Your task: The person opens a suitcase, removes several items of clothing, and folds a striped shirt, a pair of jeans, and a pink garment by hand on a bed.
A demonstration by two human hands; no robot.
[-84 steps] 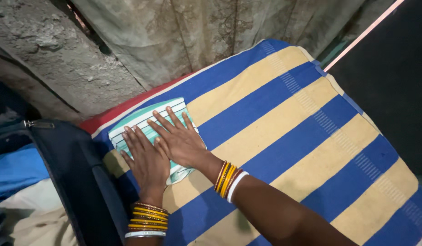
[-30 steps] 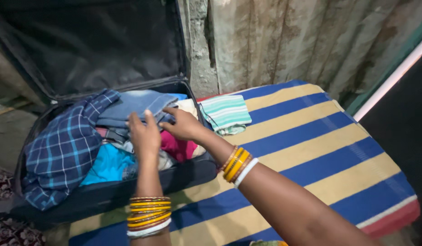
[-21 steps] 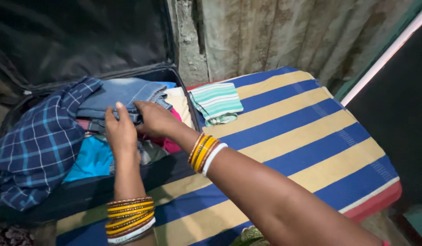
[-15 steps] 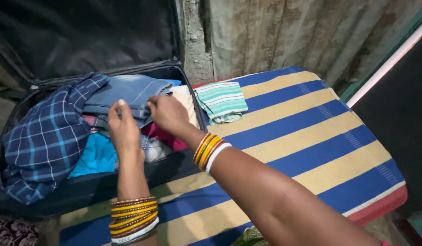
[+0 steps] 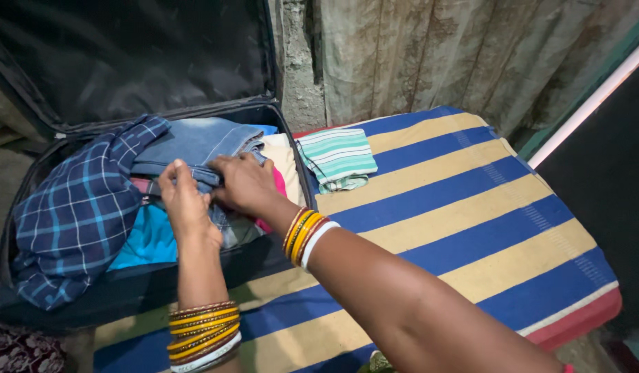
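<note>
**Q:** So, where are the hands?

**A:** Both are inside the open suitcase, which lies at the left edge of a mat striped blue and yellow. I see the left hand and the right hand side by side, on a folded pair of jeans.

**Q:** Are they gripping the jeans?

**A:** I read the left hand as curled, its fingertips closed on the near folded edge of the jeans. The right hand lies over the same edge, fingers bent down onto the denim. Whether its thumb pinches underneath I cannot tell; the hand hides it.

**Q:** What else is in the suitcase?

**A:** A dark blue checked shirt spills over the left side. Turquoise cloth sits below the jeans, beside the left wrist. Pink cloth shows just right of the right hand, and a cream piece lies against the right wall of the suitcase. The black lid stands up behind.

**Q:** And on the mat?

**A:** A folded cloth striped green and white rests just beside the suitcase, at the mat's far corner. It is apart from both hands.

**Q:** Anything on the arms?

**A:** Gold and red bangles stack on the left wrist, and a similar set circles the right.
</note>
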